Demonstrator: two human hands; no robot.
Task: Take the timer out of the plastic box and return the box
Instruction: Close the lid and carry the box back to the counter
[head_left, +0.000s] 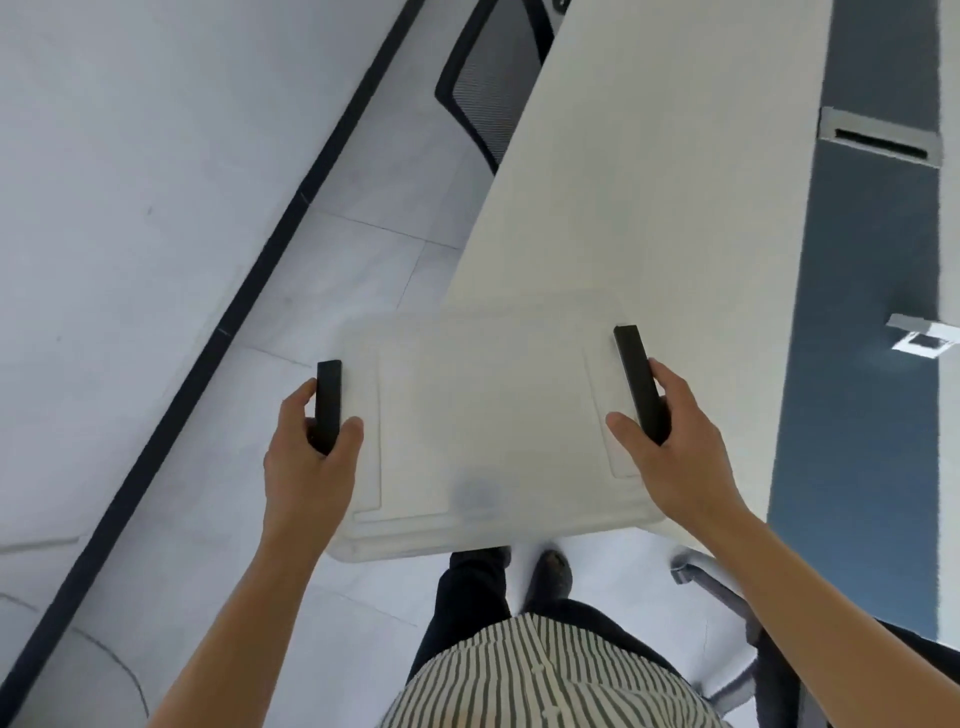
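A translucent white plastic box (493, 426) with a lid and two black side latches is held in the air in front of me, partly over the corner of the white table (649, 182). My left hand (306, 457) grips the left black latch (328, 405). My right hand (675, 447) grips the right black latch (640, 384). A faint dark round shape (475, 493) shows through the lid near its front edge; I cannot tell what it is.
A black mesh office chair (493, 88) stands beyond the table's left edge. A blue-grey strip (857, 364) runs along the table's right side with a metal slot (878, 137). A chair base (727, 597) is by my right leg. A black baseboard (208, 353) crosses the floor.
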